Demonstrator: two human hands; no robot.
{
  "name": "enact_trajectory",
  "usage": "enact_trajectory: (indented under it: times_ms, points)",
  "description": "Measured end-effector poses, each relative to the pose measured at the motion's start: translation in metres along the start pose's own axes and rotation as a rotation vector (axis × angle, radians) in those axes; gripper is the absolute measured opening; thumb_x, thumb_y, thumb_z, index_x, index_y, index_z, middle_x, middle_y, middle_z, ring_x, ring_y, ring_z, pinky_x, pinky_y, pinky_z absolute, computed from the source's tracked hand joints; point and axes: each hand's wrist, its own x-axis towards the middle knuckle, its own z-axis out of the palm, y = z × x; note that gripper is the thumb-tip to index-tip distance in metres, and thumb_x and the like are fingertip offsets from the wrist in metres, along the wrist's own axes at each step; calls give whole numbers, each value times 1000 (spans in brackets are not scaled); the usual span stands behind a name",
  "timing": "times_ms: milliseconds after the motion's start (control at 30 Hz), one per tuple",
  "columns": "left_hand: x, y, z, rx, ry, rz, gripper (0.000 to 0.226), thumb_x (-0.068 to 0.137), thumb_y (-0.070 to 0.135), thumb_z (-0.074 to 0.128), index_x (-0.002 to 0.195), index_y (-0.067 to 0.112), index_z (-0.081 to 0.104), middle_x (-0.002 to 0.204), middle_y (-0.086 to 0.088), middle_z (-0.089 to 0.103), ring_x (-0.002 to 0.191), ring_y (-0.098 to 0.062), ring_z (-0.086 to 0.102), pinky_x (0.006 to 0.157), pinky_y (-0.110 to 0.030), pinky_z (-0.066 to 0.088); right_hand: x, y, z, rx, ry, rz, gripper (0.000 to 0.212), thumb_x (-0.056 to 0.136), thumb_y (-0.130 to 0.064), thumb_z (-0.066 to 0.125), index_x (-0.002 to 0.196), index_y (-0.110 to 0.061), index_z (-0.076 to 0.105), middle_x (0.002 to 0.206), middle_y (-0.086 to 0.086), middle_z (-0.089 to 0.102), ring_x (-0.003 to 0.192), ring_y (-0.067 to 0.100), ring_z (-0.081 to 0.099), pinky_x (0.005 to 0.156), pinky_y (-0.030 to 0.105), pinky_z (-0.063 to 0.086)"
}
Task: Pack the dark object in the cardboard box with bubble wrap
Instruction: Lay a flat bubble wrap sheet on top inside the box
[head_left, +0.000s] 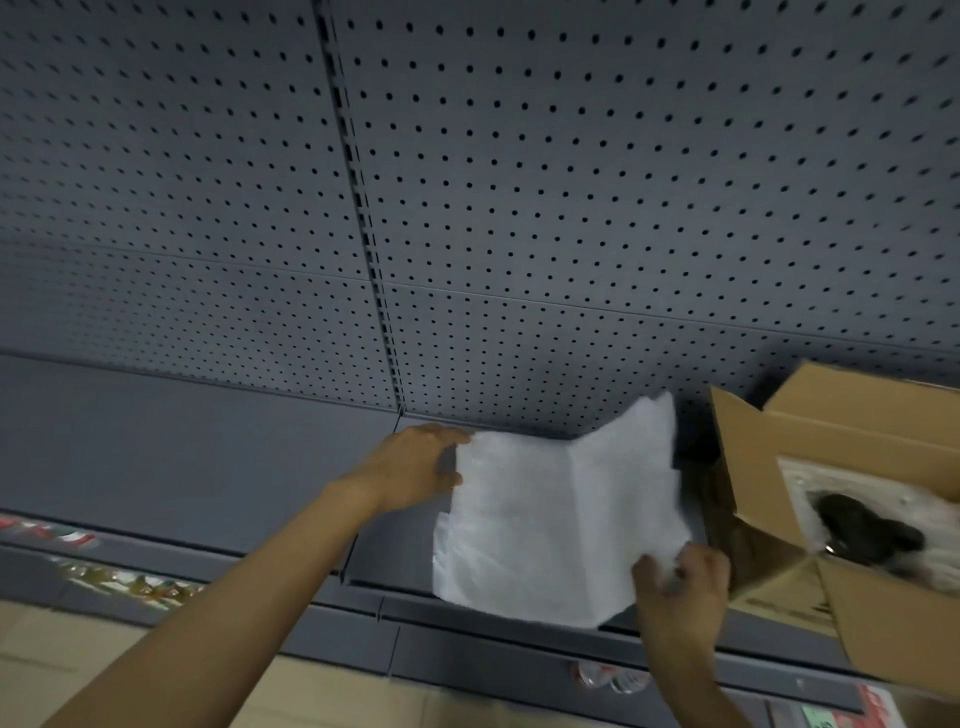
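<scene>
Over the grey metal shelf (218, 467) my two hands hold a white, slightly translucent sheet of bubble wrap (561, 514) spread between them. My left hand (410, 473) pinches the sheet's upper left edge, at about nine o'clock on the sheet, fingers curled round the border. My right hand (680, 582) is closed on the lower right corner, at about five o'clock, with some of the wrap bunched in its fingers. Both hands are clamped on the wrap and well apart from each other, so the sheet hangs open and creased down its middle, its top right corner standing up toward one o'clock.

Just beside the sheet, at three o'clock from it, sits an open brown cardboard box (779, 467) with its flaps raised and splayed. Inside it, toward the right edge of my view, lies the dark, rounded, blurred object (862, 527), resting on more white wrapping that lines the box. I cannot make out what the object is.

Behind everything, from ten o'clock to two o'clock, rises a grey pegboard back panel (571, 182) dotted with rows of small holes, split by a slotted upright (358, 208). Along the shelf's front edge, at seven o'clock and five o'clock, run blurred red and white price labels (47, 532).
</scene>
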Motion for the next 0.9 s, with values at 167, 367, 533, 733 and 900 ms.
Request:
enact_trajectory:
  times_ms: [167,367,533,733,900]
  points:
    - [4,-8,6,-22,-45,-13,57,93,36,58,145,30,36,153,1,35,135,-18,39,109,-28,32,-43,23,41,-238,-384,-658,65,39,-13,79,101,-22,62,113,6,56,98,25,59,97,26,29]
    - [5,-24,11,-23,-80,-50,54,94,33,57,144,29,39,152,1,37,134,-18,40,109,-27,32,-68,68,85,-698,-724,-588,126,8,-46,87,127,-32,47,136,9,43,123,34,40,108,55,8]
    - [3,-29,15,-38,-109,-60,53,95,30,56,144,29,39,153,1,35,134,-18,41,109,-26,32,-70,80,78,-768,-599,-718,67,88,-18,55,147,-27,24,158,19,13,126,38,43,109,57,19]
    - [3,-26,3,9,-111,-16,52,95,29,56,144,30,39,153,2,36,134,-17,41,110,-28,32,-56,37,60,-365,-459,-920,92,53,-9,81,135,-19,39,143,7,34,128,26,38,105,31,31]
    - [7,9,-63,181,109,96,51,95,38,54,143,26,42,150,3,40,124,-21,53,103,-36,42,-25,-48,-9,-102,-365,-673,41,82,-8,61,117,-27,50,110,-2,47,83,15,54,69,13,42]
